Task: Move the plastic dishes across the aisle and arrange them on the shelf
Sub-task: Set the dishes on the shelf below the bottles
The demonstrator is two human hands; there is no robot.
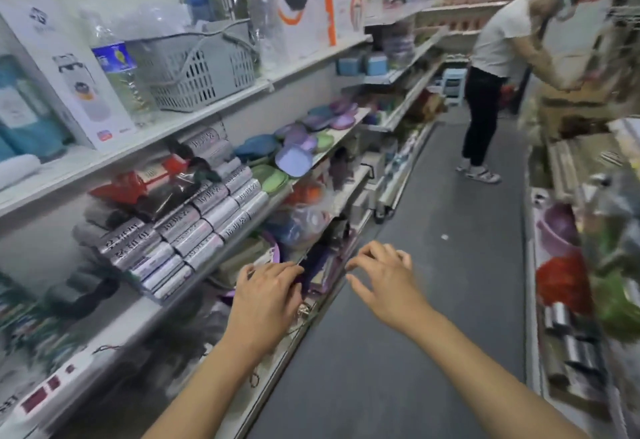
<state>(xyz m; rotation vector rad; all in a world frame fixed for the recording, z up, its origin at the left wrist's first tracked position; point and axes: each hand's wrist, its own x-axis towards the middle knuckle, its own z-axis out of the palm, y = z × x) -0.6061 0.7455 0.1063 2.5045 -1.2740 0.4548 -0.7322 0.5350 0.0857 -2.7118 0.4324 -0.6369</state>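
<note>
Both hands reach toward the lower shelf (325, 303): my left hand (268, 294) and right hand (384, 277), each grip loosely spread, holding nothing.

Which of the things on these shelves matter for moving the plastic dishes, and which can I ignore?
For the job:
- plastic dishes, purple, green and blue, stacked on the middle shelf
- left hand and right hand, both empty, reaching toward the lower shelf

Ignore:
- grey basket on the top shelf
- water bottle beside it
- silver rolls
- power strip
- person down the aisle
</note>
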